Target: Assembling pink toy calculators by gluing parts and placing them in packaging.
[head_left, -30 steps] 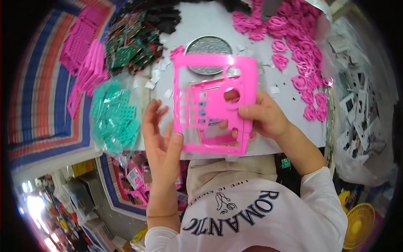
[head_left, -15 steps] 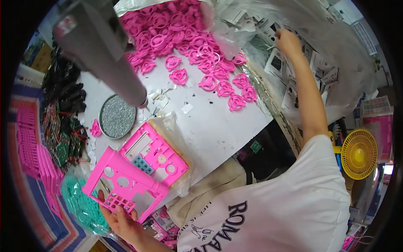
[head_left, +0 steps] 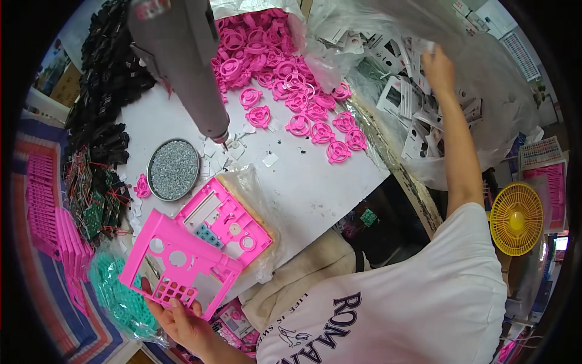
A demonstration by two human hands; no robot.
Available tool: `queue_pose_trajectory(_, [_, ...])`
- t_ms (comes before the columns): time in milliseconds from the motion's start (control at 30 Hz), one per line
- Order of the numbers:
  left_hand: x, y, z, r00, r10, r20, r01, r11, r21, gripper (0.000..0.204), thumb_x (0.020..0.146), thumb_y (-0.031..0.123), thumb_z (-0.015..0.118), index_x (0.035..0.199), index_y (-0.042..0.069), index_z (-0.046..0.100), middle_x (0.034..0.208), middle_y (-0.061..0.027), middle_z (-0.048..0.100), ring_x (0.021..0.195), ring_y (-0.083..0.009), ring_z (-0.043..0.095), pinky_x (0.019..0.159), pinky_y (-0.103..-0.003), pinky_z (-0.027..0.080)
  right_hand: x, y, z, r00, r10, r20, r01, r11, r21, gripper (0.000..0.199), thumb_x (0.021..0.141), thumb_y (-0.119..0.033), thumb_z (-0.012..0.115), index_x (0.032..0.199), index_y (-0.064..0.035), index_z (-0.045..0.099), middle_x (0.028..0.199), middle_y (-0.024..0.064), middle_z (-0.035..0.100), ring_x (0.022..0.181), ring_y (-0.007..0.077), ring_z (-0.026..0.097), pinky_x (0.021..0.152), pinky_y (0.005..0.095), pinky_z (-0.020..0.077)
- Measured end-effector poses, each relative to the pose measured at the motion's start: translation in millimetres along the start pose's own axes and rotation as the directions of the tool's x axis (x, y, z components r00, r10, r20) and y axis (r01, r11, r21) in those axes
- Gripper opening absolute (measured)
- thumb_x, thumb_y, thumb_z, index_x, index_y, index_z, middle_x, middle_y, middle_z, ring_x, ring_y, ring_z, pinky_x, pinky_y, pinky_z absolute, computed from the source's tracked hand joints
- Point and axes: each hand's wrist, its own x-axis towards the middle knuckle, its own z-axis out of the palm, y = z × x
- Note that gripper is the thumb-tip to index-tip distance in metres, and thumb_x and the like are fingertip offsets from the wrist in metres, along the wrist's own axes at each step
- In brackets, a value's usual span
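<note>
My left hand (head_left: 182, 321) grips the lower edge of a pink plastic housing panel (head_left: 182, 258) with round holes and a keypad grid, held tilted above the table. Partly behind it lies a second pink housing (head_left: 251, 230) with a blue-grey keypad (head_left: 208, 235), resting on a plastic-wrapped pad. At the far right, my right hand (head_left: 439, 70) is closed at the edge of a white panel (head_left: 419, 51) in a clear plastic bag (head_left: 491, 73) of similar white panels. The fingertips there are small and partly hidden.
A grey power screwdriver (head_left: 182, 67) hangs over the table, near a round dish of small screws (head_left: 173, 170). Pink ring parts (head_left: 260, 54) are heaped at the back. Black parts and wired green boards (head_left: 94, 209) lie left; a yellow fan (head_left: 515, 218) stands right.
My right hand has moved slightly right within the bag, and white panels near it have shifted. My left hand still holds the pink panel. The view has shifted a little.
</note>
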Motion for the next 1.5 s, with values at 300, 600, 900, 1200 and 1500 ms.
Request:
queue_pose_trajectory(300, [-2,-10,36,0.99,-0.136,0.023,0.137,0.954,-0.265,0.077,0.096,0.042,0.059,0.157,0.008,0.027,0.127,-0.0114,0.058,0.093,-0.0218,0.065,0.059,-0.028,0.051,-118,-197,-92,0.647,-0.458,0.61,-0.718,-0.097,0.689,0.04,0.1,-0.043,0.053,0.071,-0.0144,0.049,0.053,-0.0054,0.043,0.043,0.0075,0.037,0.04,0.025,0.0239])
queue_pose_trajectory(600, [18,-11,33,0.842,-0.272,0.466,0.457,0.819,-0.347,0.095,0.096,0.076,0.033,0.158,0.005,0.022,0.156,-0.0134,0.039,0.139,-0.0308,0.044,0.114,-0.048,0.038,-178,-390,-131,-0.176,-0.984,-0.005,-0.185,0.028,0.982,0.022,0.086,-0.017,0.058,0.1,-0.0029,0.067,0.071,0.0057,0.06,0.07,0.0214,0.058,0.066,0.0341,0.0458])
queue_pose_trajectory(900, [12,-32,5,0.801,-0.212,0.559,0.571,0.551,-0.609,0.08,0.098,0.054,0.039,0.158,0.004,0.021,0.153,-0.0164,0.041,0.138,-0.0331,0.045,0.113,-0.051,0.038,-235,-471,-150,-0.184,-0.81,-0.557,0.502,-0.565,0.655,0.013,0.078,-0.018,0.073,0.084,-0.0078,0.068,0.086,0.0071,0.066,0.099,0.0318,0.062,0.085,0.0399,0.0483])
queue_pose_trajectory(1200, [8,-24,11,0.931,-0.286,0.227,0.347,0.888,-0.302,0.072,0.096,0.009,0.053,0.158,-0.001,0.018,0.154,-0.0199,0.036,0.14,-0.0306,0.041,0.114,-0.045,0.036,-292,-376,-77,0.193,-0.826,0.529,-0.916,0.042,0.399,0.053,0.096,-0.016,0.068,0.139,0.0037,0.046,0.126,0.0099,0.063,0.114,0.0138,0.061,0.099,0.0314,0.0503])
queue_pose_trajectory(1500, [5,-27,27,0.939,0.333,0.08,-0.322,0.78,0.537,0.094,0.084,0.017,0.075,0.157,-0.004,0.021,0.129,-0.0148,0.041,0.11,-0.0237,0.047,0.092,-0.033,0.043,-306,-388,-100,0.435,-0.78,0.45,-0.809,-0.118,0.576,0.052,0.099,-0.015,0.065,0.141,0.0037,0.044,0.124,0.0074,0.062,0.108,0.0122,0.059,0.093,0.0293,0.0496])
